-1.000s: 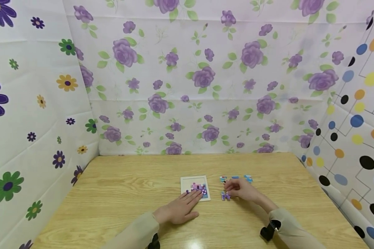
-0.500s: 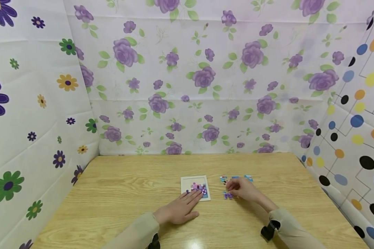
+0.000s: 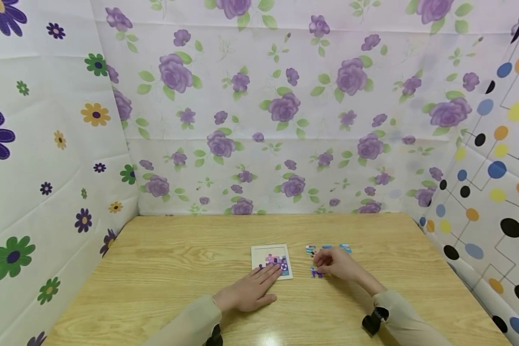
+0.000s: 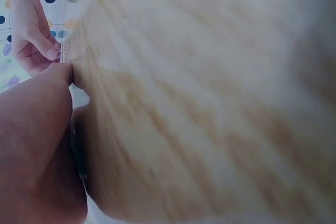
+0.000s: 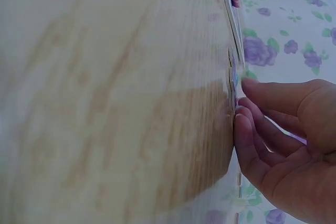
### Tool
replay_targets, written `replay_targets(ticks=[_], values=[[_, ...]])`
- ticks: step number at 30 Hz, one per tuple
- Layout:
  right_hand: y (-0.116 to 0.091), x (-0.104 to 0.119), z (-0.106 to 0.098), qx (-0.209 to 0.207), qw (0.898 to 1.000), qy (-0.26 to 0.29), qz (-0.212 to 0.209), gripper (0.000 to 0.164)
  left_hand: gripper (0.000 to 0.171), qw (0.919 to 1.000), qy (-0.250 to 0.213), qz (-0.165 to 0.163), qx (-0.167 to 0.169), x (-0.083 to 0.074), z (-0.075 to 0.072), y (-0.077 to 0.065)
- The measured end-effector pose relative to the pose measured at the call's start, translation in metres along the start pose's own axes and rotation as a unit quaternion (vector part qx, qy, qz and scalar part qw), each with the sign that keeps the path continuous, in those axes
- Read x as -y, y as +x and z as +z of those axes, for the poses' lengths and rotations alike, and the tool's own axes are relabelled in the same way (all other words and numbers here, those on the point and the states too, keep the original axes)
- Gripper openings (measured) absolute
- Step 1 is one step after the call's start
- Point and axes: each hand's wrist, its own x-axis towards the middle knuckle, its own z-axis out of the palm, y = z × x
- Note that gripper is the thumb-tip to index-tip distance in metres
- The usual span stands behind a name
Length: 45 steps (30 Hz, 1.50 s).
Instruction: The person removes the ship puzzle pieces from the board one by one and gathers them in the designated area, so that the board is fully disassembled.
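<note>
My left hand lies flat, its fingertips resting on the lower part of a white puzzle tray. Inside that tray, a patch of joined purple and pink puzzle pieces shows beyond the fingers; the part under them is hidden. To the right, my right hand holds the edge of a purple and blue puzzle piece lying on the table, with fingers bent and thumb close by. In the right wrist view the fingers of my right hand meet the thin piece at table level.
Beyond the right hand lie more loose pieces: a red, white and blue piece, a blue piece and a light blue piece. The wooden table ends at a flowered cloth behind, with cloth walls on both sides.
The purple piece has shifted slightly right and turned under my right fingers, with the right hand moving a little right too. My left hand stays on the tray.
</note>
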Motion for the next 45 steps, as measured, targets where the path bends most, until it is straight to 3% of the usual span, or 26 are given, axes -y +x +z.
replay_targets(ticks=[11, 21, 29, 35, 45], values=[[0.002, -0.002, -0.003, 0.011, 1.000, -0.009, -0.019, 0.015, 0.066, 0.9998, -0.013, -0.001, 0.014, -0.002, -0.005, -0.001], [0.005, 0.004, -0.002, 0.010, 1.000, -0.018, -0.007, 0.013, 0.066, 0.9996, -0.009, -0.008, 0.025, -0.008, -0.015, -0.001], [0.018, 0.014, 0.002, 0.004, 0.999, -0.040, -0.003, 0.022, 0.067, 0.9989, 0.014, -0.029, 0.035, -0.012, -0.017, 0.003], [0.030, 0.019, 0.009, 0.013, 0.999, -0.034, -0.034, 0.024, 0.066, 0.9977, 0.004, -0.046, 0.049, -0.015, -0.015, 0.005], [0.048, 0.032, 0.019, 0.031, 0.999, -0.022, -0.019, 0.024, 0.068, 0.9966, -0.027, -0.052, 0.058, -0.014, -0.017, 0.005]])
